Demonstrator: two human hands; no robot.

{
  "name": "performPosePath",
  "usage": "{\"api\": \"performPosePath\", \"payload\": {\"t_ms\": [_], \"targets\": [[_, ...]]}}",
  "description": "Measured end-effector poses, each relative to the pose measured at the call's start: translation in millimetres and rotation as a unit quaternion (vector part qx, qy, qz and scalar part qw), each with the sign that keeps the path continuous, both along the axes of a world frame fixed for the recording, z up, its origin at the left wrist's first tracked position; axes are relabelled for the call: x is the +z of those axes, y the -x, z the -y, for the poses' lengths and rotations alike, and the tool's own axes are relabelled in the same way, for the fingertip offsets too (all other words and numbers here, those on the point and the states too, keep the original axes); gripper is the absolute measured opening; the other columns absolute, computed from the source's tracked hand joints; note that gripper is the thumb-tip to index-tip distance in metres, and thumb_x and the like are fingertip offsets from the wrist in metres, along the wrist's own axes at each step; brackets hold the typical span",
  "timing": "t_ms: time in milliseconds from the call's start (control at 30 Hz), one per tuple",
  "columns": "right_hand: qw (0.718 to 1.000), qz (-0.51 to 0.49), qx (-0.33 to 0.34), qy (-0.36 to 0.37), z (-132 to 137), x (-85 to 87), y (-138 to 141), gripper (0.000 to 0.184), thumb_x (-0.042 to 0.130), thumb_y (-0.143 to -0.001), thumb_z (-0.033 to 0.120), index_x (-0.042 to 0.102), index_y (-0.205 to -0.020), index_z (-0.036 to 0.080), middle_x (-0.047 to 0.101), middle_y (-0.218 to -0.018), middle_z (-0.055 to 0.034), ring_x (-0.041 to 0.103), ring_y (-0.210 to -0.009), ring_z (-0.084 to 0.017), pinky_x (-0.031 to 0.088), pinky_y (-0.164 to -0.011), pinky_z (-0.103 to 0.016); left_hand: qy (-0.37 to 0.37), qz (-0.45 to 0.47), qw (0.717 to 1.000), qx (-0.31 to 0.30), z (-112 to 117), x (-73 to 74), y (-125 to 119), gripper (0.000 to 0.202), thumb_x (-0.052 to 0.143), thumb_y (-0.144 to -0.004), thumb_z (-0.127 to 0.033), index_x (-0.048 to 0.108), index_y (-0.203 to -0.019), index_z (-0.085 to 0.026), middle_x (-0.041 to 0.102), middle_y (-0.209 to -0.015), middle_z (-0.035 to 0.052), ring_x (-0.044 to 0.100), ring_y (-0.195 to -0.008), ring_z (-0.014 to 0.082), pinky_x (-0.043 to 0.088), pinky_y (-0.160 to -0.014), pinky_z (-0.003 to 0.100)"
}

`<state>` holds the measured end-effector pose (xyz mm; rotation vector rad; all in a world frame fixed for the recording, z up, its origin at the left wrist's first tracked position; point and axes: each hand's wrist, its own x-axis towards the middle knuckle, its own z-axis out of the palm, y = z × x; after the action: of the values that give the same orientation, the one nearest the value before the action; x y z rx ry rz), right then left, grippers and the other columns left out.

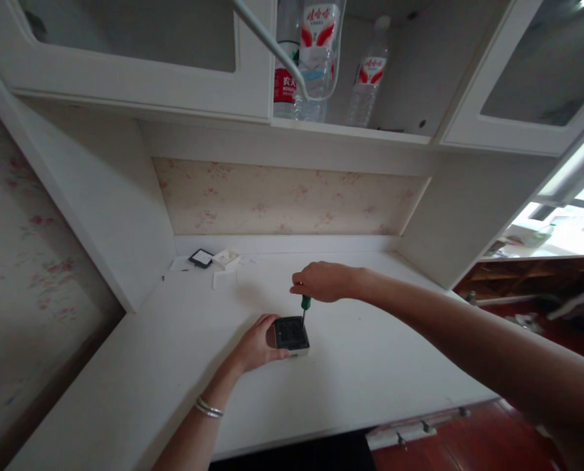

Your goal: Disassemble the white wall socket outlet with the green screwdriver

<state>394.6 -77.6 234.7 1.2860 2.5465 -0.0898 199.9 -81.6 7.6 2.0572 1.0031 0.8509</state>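
A small dark square box [292,335] with a pale rim sits near the middle of the white desk [370,366]. My left hand [257,343] grips its left side, fingers curled round the edge. My right hand [324,281] is closed over the top of a green-handled screwdriver [304,306]. The screwdriver stands upright with its tip down on the box's top right area.
At the back left of the desk lie a small black square part [201,258], a white boxy part [226,258] and paper slips [223,279]. Water bottles [316,59] stand on the shelf overhead between glass-fronted cabinet doors [125,39]. A reddish wooden floor [469,438] shows at the right.
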Motion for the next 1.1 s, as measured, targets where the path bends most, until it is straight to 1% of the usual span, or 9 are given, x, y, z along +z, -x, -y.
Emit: {"api": "performPosePath", "payload": {"t_ms": [133,300,467,567,733,833,933,1000,1100], "targets": [[0.996,-0.034,0.07,0.036,0.5,-1.2,-0.9,0.035,0.052,-0.081,0.02,0.058,-0.116,0.018,0.063,-0.112,-0.0126,0.061,-0.093,-0.022,0.044,-0.074,-0.03,-0.003,-0.001,1.0,-0.008,-0.6,-0.8,0.2,0.074,0.082,-0.056,-0.041,0.053,-0.121,-0.021,0.056,-0.121,0.0082,0.054,-0.11,0.0281,0.042,-0.097,0.04],[1.0,-0.006,0.006,0.007,2.4,-1.7,-0.5,0.036,0.049,-0.086,0.042,0.062,-0.109,0.018,0.065,-0.103,-0.0142,0.062,-0.09,-0.028,0.045,-0.071,-0.035,-0.004,0.005,1.0,-0.003,-0.7,-0.3,0.4,0.075,0.083,-0.054,-0.04,0.054,-0.121,-0.02,0.057,-0.12,0.0084,0.054,-0.109,0.0287,0.042,-0.097,0.042],[0.997,-0.018,0.069,0.016,3.9,0.6,1.0,0.028,0.051,-0.082,0.019,0.063,-0.107,0.019,0.062,-0.112,-0.0119,0.061,-0.093,-0.022,0.044,-0.075,-0.03,0.003,0.007,1.0,-0.008,-0.6,-0.9,0.4,0.076,0.082,-0.055,-0.041,0.053,-0.122,-0.021,0.057,-0.12,0.0087,0.053,-0.11,0.0286,0.042,-0.097,0.041],[0.999,-0.01,0.042,0.022,3.4,0.6,2.2,0.038,0.063,-0.076,0.03,0.061,-0.112,0.02,0.061,-0.115,-0.0118,0.061,-0.095,-0.024,0.045,-0.073,-0.03,0.008,0.004,1.0,-0.009,-1.2,-2.2,1.0,0.078,0.082,-0.055,-0.042,0.052,-0.123,-0.021,0.056,-0.122,0.0091,0.053,-0.111,0.0291,0.041,-0.098,0.041],[0.999,-0.007,0.031,-0.015,-0.2,-3.9,2.7,0.034,0.037,-0.092,0.03,0.065,-0.105,0.016,0.066,-0.099,-0.0135,0.062,-0.092,-0.025,0.045,-0.076,-0.034,0.008,0.006,1.0,-0.007,-2.7,-4.8,0.7,0.079,0.082,-0.055,-0.042,0.052,-0.124,-0.02,0.056,-0.124,0.0098,0.052,-0.112,0.0297,0.04,-0.099,0.041],[0.995,-0.033,0.09,0.018,0.5,-2.2,0.9,0.03,0.051,-0.081,0.018,0.064,-0.107,0.021,0.063,-0.111,-0.0094,0.061,-0.097,-0.022,0.044,-0.077,-0.029,0.004,0.008,1.0,-0.01,-3.5,-5.8,0.3,0.078,0.083,-0.054,-0.041,0.053,-0.123,-0.019,0.057,-0.121,0.0097,0.053,-0.11,0.0294,0.041,-0.097,0.04],[0.998,-0.038,0.052,0.019,2.9,-0.5,1.1,0.039,0.062,-0.077,0.033,0.06,-0.114,0.023,0.06,-0.117,-0.0099,0.061,-0.096,-0.025,0.045,-0.075,-0.031,0.005,0.014,1.0,-0.007,-3.6,-6.0,0.8,0.078,0.083,-0.054,-0.041,0.054,-0.122,-0.02,0.057,-0.121,0.0092,0.053,-0.11,0.0297,0.041,-0.097,0.04],[0.999,-0.039,0.015,-0.001,3.7,-1.6,2.1,0.04,0.052,-0.083,0.047,0.06,-0.113,0.022,0.063,-0.111,-0.0117,0.062,-0.094,-0.027,0.046,-0.075,-0.034,0.006,0.017,1.0,-0.005,-3.5,-6.1,1.3,0.078,0.083,-0.054,-0.041,0.054,-0.123,-0.02,0.057,-0.122,0.0091,0.053,-0.111,0.0301,0.041,-0.098,0.041],[0.998,-0.05,0.018,-0.013,3.3,-3.8,2.1,0.033,0.04,-0.09,0.033,0.061,-0.111,0.021,0.063,-0.109,-0.012,0.062,-0.093,-0.025,0.045,-0.076,-0.034,0.006,0.022,1.0,-0.005,-3.5,-6.5,1.7,0.078,0.083,-0.053,-0.041,0.054,-0.122,-0.021,0.057,-0.12,0.009,0.053,-0.11,0.0301,0.041,-0.097,0.041]]}}
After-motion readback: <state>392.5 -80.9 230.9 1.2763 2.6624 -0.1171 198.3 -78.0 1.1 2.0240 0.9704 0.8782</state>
